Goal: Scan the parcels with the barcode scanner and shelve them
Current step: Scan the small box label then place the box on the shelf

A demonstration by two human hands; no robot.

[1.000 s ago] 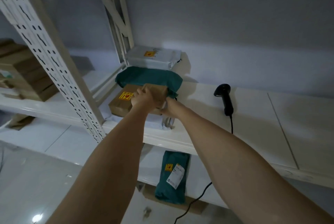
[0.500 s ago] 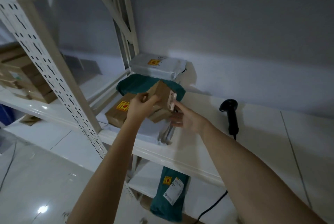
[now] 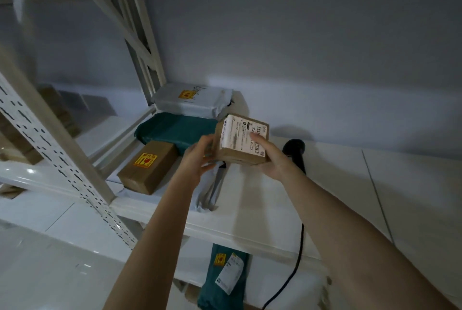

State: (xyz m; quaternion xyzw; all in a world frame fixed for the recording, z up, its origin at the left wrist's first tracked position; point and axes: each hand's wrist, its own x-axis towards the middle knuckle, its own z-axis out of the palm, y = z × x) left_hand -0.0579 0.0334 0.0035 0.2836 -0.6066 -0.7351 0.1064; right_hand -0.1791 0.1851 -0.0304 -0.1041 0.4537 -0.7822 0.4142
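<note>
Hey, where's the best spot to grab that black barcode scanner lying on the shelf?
Grip the barcode scanner by its handle, coming from above and the front. It lies flat on the shelf, head toward the wall, cable trailing off the front edge.

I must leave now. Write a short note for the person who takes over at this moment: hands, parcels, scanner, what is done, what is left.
Left hand and right hand both hold the small box above the shelf, label facing up.
Scanner lies on the shelf behind the right hand, not held.
On the shelf at left: brown box, teal bag, white bag. Another teal bag is on the lower shelf.
Done: small box picked up, label in view.
Left: take the scanner, scan the label, shelve the box.
</note>
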